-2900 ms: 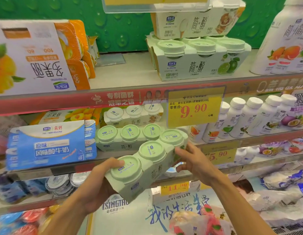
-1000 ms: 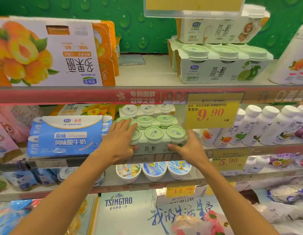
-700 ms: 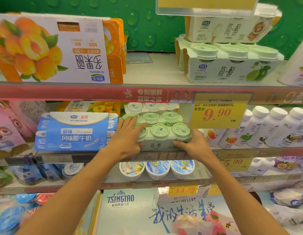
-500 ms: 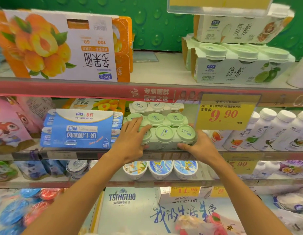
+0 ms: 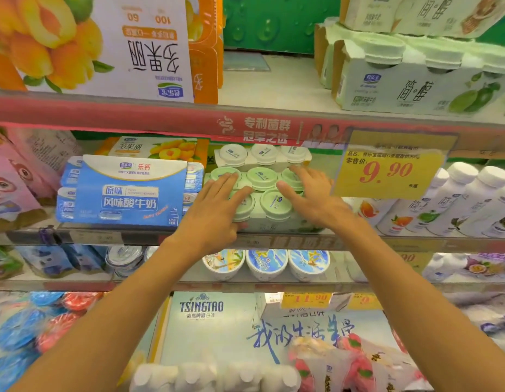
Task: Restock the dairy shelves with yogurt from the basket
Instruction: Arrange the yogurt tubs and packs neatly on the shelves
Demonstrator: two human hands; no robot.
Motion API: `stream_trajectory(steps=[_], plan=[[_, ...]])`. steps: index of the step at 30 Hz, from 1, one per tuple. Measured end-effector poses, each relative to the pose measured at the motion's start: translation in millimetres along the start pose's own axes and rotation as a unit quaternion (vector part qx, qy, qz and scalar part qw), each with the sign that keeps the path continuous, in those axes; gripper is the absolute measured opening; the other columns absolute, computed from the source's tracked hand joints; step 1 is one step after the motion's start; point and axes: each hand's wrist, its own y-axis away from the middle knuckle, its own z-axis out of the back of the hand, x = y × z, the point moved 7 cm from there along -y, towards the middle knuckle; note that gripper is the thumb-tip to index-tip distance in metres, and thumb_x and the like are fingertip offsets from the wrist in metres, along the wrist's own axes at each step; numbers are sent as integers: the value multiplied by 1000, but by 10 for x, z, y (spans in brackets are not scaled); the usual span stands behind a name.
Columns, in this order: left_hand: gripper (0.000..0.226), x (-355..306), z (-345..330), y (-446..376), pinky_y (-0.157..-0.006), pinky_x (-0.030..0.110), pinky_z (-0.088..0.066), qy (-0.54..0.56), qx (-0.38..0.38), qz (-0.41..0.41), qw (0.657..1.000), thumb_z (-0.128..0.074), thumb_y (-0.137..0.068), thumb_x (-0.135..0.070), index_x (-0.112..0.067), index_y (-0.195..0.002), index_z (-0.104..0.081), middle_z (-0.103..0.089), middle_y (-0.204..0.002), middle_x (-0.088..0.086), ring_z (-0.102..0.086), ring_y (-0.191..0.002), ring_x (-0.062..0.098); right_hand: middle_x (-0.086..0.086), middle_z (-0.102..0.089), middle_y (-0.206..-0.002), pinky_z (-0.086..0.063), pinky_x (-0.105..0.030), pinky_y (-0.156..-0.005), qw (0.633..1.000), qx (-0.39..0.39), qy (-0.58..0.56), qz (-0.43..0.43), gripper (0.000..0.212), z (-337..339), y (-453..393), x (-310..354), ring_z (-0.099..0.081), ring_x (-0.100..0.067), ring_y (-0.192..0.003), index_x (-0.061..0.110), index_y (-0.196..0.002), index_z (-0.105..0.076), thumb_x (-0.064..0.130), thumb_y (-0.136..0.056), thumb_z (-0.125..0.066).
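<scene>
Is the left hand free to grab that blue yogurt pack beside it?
Probably yes. The left hand rests flat on the green-lidded yogurt pack, holding nothing, and the blue yogurt pack stands directly beside it at the shelf's front with nothing between.

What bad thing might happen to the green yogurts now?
The front green-lid yogurt pack sits right at the shelf edge, so it might tip off once the left hand and right hand lift away. Pushing it further back could shove the white-lid pack behind it.
</scene>
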Motion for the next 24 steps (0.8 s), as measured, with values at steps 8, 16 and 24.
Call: stream_trajectory(steps=[8,16,24], plan=[[76,2,-43,71,-124,36,4,56,-33,-8,998,-38,-94,-66,-34,-158,-12,9,-167,1,15,-152,14,-2,-43,-154,-18,-48,-116,991,-13,122,51,68,-225,-411,256,-32,-21,-145,28,-149,-40,70,-96,-30],[67,34,-95,65,-122,31,3,112,-79,12,990,-31,-97,-60,-32,-157,-21,2,-167,-1,11,-152,11,-5,-47,-149,-33,-50,-113,996,8,93,9,75,-167,-1041,255,-44,-29,-136,25,-148,-40,70,-89,-52],[67,22,-84,51,-124,32,0,108,-85,10,991,-29,-95,-61,-30,-155,-27,-2,-167,1,8,-153,13,4,-37,-159,-28,-56,-117,992,95,73,-43,109,-269,-1487,147,-38,-28,-143,35,-152,-30,65,-63,-84]])
